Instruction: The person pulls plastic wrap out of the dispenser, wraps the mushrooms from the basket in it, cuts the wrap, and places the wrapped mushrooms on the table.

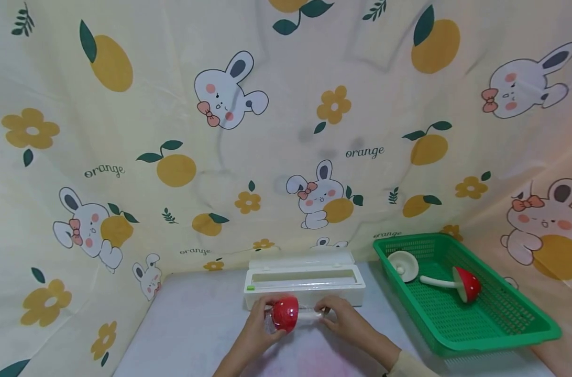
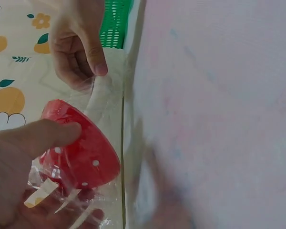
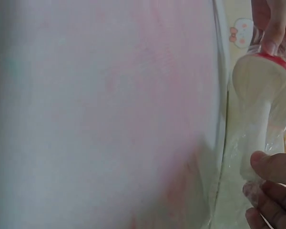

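A toy mushroom [image 1: 286,314] with a white-dotted red cap is wrapped in clear plastic film, lying sideways over the tabletop. My left hand [image 1: 259,325] grips the cap, its thumb pressing the red side in the left wrist view. At the stem end, my right hand [image 1: 346,318] pinches the film and the tip of the pale stem [image 3: 261,126]. Loose, crinkled film [image 2: 47,183] bunches around the cap under my left fingers. Just behind both hands stands a white cling film dispenser [image 1: 309,297] with its lid raised and a small green piece at its left.
On the right, a green plastic basket [image 1: 507,343] holds a red-capped mushroom [image 1: 468,284] and a whitish mushroom [image 1: 404,266] with its underside showing. A rabbit-and-orange patterned cloth [image 1: 286,136] hangs behind the table [image 1: 182,324], which has a pale cover.
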`<control>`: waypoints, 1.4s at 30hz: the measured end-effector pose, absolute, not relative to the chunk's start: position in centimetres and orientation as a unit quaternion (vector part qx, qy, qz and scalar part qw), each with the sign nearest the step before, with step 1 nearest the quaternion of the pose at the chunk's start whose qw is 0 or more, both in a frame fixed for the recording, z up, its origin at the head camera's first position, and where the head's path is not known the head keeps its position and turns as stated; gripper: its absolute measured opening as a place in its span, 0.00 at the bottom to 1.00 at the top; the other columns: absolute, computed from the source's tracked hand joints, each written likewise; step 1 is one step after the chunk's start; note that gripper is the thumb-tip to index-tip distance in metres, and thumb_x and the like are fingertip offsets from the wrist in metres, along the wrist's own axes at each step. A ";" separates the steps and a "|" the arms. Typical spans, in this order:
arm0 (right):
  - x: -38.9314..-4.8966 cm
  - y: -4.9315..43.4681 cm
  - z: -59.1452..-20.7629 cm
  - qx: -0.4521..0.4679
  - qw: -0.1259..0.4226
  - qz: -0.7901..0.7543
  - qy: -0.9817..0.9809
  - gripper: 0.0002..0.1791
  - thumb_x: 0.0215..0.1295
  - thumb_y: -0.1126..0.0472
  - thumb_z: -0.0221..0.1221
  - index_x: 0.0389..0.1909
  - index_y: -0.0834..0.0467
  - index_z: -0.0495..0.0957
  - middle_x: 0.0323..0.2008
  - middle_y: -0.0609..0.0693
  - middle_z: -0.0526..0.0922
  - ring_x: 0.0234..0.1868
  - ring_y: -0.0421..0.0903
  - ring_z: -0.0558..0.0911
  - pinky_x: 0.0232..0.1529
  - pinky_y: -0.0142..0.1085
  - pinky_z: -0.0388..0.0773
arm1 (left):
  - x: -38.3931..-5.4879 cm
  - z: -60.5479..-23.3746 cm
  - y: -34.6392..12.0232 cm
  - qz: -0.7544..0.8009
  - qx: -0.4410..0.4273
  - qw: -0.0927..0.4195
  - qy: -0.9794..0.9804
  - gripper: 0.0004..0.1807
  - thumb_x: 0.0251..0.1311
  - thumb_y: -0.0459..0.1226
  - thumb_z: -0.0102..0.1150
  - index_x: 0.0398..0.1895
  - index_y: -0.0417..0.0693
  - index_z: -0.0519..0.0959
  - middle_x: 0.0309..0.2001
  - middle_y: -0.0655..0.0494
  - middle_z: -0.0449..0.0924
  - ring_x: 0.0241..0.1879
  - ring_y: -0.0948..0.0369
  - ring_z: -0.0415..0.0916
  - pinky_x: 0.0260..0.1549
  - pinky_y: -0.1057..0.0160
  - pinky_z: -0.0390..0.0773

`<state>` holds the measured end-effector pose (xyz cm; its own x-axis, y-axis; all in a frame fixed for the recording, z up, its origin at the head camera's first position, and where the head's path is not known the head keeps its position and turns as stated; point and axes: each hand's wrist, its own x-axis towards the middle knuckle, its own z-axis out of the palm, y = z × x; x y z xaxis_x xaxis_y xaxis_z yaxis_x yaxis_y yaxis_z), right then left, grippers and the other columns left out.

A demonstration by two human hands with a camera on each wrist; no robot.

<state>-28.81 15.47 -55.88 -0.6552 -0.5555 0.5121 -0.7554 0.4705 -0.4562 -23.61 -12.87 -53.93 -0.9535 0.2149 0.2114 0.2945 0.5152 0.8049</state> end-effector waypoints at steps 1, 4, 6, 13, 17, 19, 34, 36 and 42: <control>-28.9 15.5 -56.0 0.387 0.147 0.338 -0.845 0.14 0.60 0.75 0.74 0.44 0.59 0.85 0.42 0.50 0.88 0.42 0.46 0.85 0.47 0.39 0.86 | -23.6 -54.0 -12.8 -0.469 -0.148 0.043 -0.869 0.43 0.51 0.30 0.84 0.67 0.48 0.67 0.64 0.50 0.71 0.68 0.46 0.72 0.66 0.40 0.77; -29.0 15.6 -56.1 0.379 0.135 0.337 -0.851 0.14 0.60 0.75 0.73 0.45 0.59 0.85 0.43 0.50 0.87 0.43 0.44 0.85 0.47 0.38 0.86 | -23.6 -54.1 -12.6 -0.461 -0.139 0.038 -0.875 0.44 0.50 0.29 0.84 0.67 0.48 0.67 0.64 0.51 0.71 0.69 0.45 0.72 0.66 0.39 0.77; -29.0 15.6 -56.2 0.376 0.126 0.337 -0.854 0.15 0.61 0.75 0.73 0.46 0.59 0.85 0.44 0.50 0.87 0.44 0.44 0.85 0.48 0.39 0.86 | -23.6 -54.2 -12.4 -0.459 -0.131 0.033 -0.878 0.44 0.49 0.29 0.84 0.67 0.49 0.66 0.64 0.51 0.70 0.68 0.45 0.72 0.66 0.38 0.77; -28.7 15.8 -56.1 0.366 0.094 0.319 -0.869 0.16 0.61 0.69 0.75 0.49 0.58 0.85 0.47 0.49 0.85 0.47 0.46 0.84 0.51 0.43 0.86 | -23.8 -54.8 -12.0 -0.406 -0.117 0.043 -0.905 0.48 0.48 0.31 0.85 0.70 0.52 0.65 0.63 0.53 0.71 0.67 0.46 0.75 0.65 0.39 0.78; -28.5 15.7 -55.9 0.352 0.071 0.303 -0.883 0.16 0.63 0.65 0.75 0.51 0.58 0.85 0.49 0.48 0.85 0.49 0.46 0.84 0.54 0.43 0.85 | -23.9 -55.0 -12.1 -0.388 -0.124 0.051 -0.912 0.48 0.47 0.34 0.87 0.69 0.53 0.66 0.61 0.52 0.72 0.65 0.46 0.75 0.63 0.39 0.79; -28.5 15.7 -55.9 0.347 0.065 0.296 -0.887 0.16 0.64 0.64 0.75 0.51 0.57 0.85 0.49 0.48 0.85 0.50 0.46 0.83 0.54 0.42 0.84 | -23.8 -54.9 -12.3 -0.391 -0.124 0.046 -0.911 0.48 0.47 0.36 0.88 0.69 0.53 0.66 0.62 0.51 0.72 0.65 0.46 0.75 0.63 0.38 0.79; -28.0 15.9 -54.7 0.363 0.119 0.340 -0.859 0.10 0.68 0.69 0.70 0.47 0.56 0.86 0.43 0.46 0.87 0.43 0.45 0.85 0.47 0.42 0.86 | -23.3 -54.4 -13.7 -0.411 -0.122 0.063 -0.901 0.32 0.59 0.44 0.81 0.63 0.53 0.75 0.62 0.49 0.72 0.65 0.46 0.75 0.64 0.38 0.78; -28.0 15.7 -54.3 0.363 0.113 0.350 -0.856 0.09 0.69 0.68 0.69 0.47 0.56 0.86 0.43 0.46 0.88 0.42 0.42 0.85 0.46 0.42 0.86 | -23.3 -54.3 -14.0 -0.415 -0.111 0.064 -0.901 0.31 0.60 0.46 0.80 0.63 0.54 0.74 0.62 0.51 0.72 0.64 0.47 0.75 0.63 0.38 0.79; -28.0 15.2 -53.5 0.381 0.128 0.360 -0.842 0.08 0.69 0.71 0.68 0.47 0.60 0.86 0.42 0.50 0.89 0.41 0.37 0.84 0.44 0.42 0.88 | -23.6 -54.0 -15.0 -0.430 -0.092 0.097 -0.893 0.28 0.63 0.47 0.78 0.61 0.55 0.75 0.62 0.51 0.74 0.62 0.46 0.78 0.61 0.38 0.80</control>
